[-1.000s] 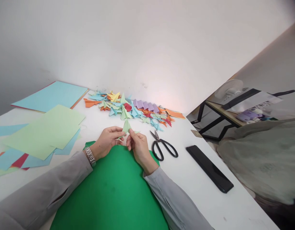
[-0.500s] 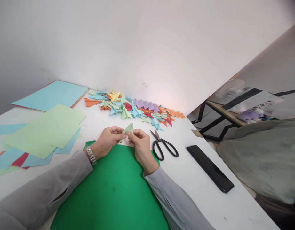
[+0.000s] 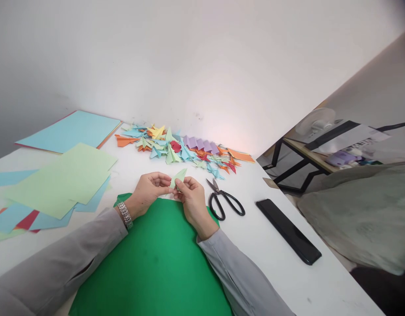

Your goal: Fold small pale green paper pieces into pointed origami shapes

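A small light green folded paper piece (image 3: pixel 178 176) is pinched between both hands, its pointed tip facing up and to the right. My left hand (image 3: pixel 150 189), with a metal-banded watch at the wrist, grips its lower left side with thumb and fingertips. My right hand (image 3: pixel 194 197) holds the right side, thumb laid over the paper. The lower part of the piece is hidden by the fingers. Beneath the hands lies a large green sheet (image 3: pixel 153 259) on the white table. Black-handled scissors (image 3: pixel 220 199) rest just right of my right hand, blades apart.
Behind the hands, a heap of colourful folded paper pieces (image 3: pixel 176 147) lies along the wall. Light green and blue sheets (image 3: pixel 67 175) spread at left, with a blue-topped paper stack (image 3: pixel 74 129) farther back. A long black object (image 3: pixel 288 230) lies near the table's right edge.
The green folded paper has been turned in the fingers: its broad triangular face now shows as a narrower shape leaning right. Both hands stay in nearly the same place.
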